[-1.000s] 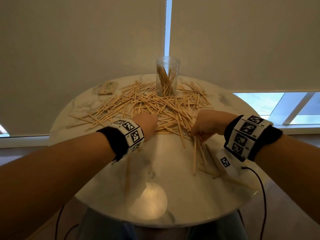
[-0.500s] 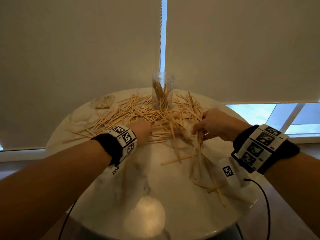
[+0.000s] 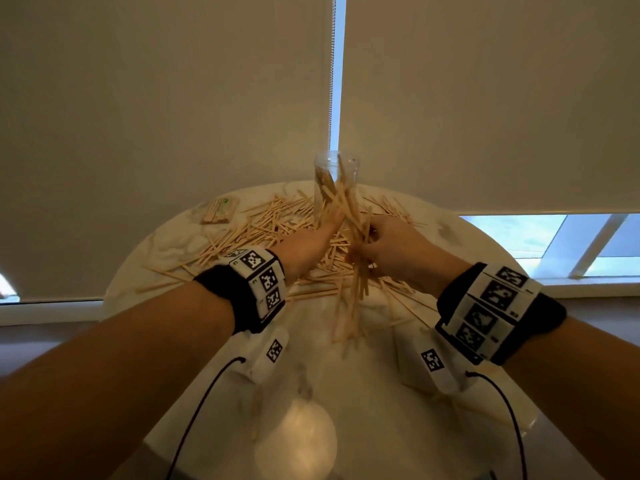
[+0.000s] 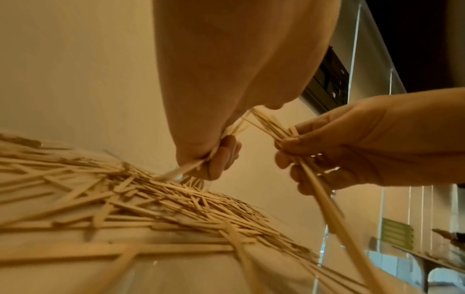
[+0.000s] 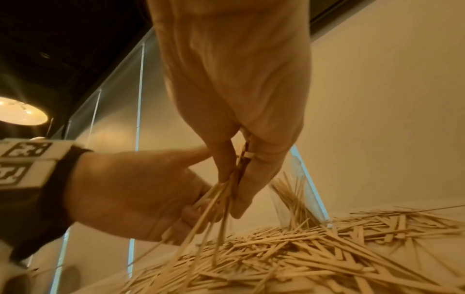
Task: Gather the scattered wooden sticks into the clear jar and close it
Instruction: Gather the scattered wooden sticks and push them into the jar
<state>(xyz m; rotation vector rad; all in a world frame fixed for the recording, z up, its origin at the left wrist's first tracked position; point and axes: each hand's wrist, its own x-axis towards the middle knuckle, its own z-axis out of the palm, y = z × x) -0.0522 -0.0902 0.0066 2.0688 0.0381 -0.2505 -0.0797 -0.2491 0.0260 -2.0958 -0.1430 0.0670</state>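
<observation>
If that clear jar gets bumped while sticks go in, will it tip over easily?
Probably yes. The clear jar is tall and narrow, so a sideways knock could topple it. It holds only a few thin sticks, so it likely weighs little. It stands on a glossy table, where it might slide first.

- Round pale marbled counter (image 3: 194, 233), glossy, with a bright lamp reflection (image 3: 294, 441) near its front edge.
- Two cream roller blinds (image 3: 156, 98) behind the counter's far edge, a thin strip of daylight (image 3: 335, 81) between them (a bead chain hangs there).
- Uncovered window (image 3: 540, 237) beyond the right edge.
- Round ceiling lamp (image 5: 17, 111) glowing against a dark ceiling.
</observation>
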